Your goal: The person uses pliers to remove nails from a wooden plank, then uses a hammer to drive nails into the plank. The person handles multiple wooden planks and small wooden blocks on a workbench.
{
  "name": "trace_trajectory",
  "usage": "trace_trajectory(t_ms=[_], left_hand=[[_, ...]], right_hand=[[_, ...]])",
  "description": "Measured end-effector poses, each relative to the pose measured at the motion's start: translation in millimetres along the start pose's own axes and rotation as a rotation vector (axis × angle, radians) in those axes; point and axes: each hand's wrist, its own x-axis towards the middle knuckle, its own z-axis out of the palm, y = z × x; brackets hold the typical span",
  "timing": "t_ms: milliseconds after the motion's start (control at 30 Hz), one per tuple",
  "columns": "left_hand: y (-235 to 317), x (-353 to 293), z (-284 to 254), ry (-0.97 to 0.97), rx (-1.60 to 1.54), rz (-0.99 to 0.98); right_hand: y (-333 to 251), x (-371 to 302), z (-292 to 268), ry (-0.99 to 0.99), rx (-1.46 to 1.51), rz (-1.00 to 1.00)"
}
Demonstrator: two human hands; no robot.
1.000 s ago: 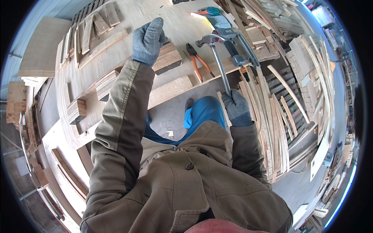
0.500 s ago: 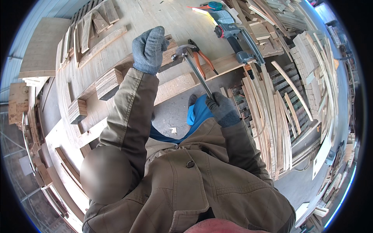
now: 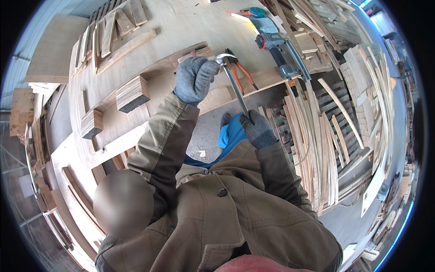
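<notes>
While the right hand [image 3: 257,129] stands just off the table's [image 3: 179,29] front edge, wrapped firmly round the lower handle of the hammer [image 3: 236,88], the tool slants up so that its head hangs over the table, near that edge. The left hand [image 3: 195,79] is beside the head, fingers curled in; I cannot tell whether it touches the metal or pinches anything. Pliers [image 3: 247,75] lie right by the head, a nail gun [image 3: 277,54] rests toward the front right corner, and two wood blocks, a larger one [image 3: 131,94] and a smaller one [image 3: 92,123], sit toward the front left corner. My reading is that the step in hand is readying the hammer; the next move probably calls for steady aim and left fingers clear of its face.
</notes>
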Motion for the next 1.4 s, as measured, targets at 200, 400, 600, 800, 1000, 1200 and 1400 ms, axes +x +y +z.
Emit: trace_trajectory(t_ms=[200, 400, 600, 800, 1000, 1200, 1400], left_hand=[[1, 4, -3, -0.005, 0.014, 0.074], [19, 25, -32, 0.343, -0.371, -0.167], [37, 33, -121, 0.44, -0.412, 0.054], [37, 13, -208, 0.54, -0.38, -0.059], [16, -3, -263, 0.603, -0.37, -0.208], [-2, -9, -271, 0.568, -0.365, -0.223], [-12, -9, -274, 0.557, -0.378, -0.241]], right_hand=[[20, 5, 14, 0.015, 0.042, 0.082], [38, 7, 20, -0.001, 0.091, 0.134], [42, 7, 23, 0.017, 0.063, 0.134], [36, 7, 21, 0.031, 0.005, 0.114], [23, 5, 17, 0.0, -0.018, 0.136], [1, -3, 11, 0.006, -0.091, 0.077], [-2, -5, 9, -0.015, -0.022, 0.143]])
